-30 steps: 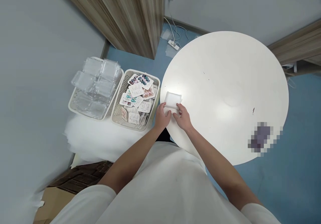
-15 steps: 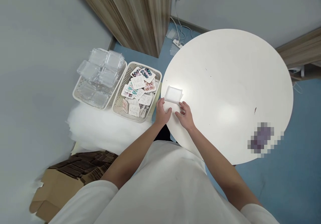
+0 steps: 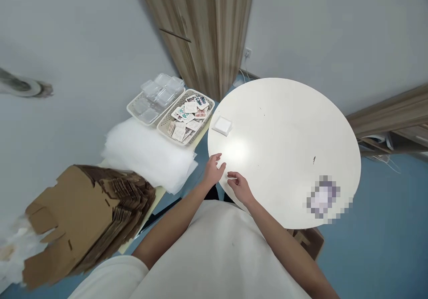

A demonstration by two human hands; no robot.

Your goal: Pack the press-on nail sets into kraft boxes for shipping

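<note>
1. The white packet (image 3: 222,125) had been released on the table (image 3: 290,134), beyond the left hand (image 3: 212,171) and right hand (image 3: 241,189).
2. Both hands were held empty, loosely spread; the packet's handling seemed finished.

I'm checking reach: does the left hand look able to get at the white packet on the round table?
Probably yes: the left hand holds nothing, and the white packet lies ahead of it, nothing visible between.

A white packet (image 3: 222,125) lies on the table (image 3: 294,120).
</note>
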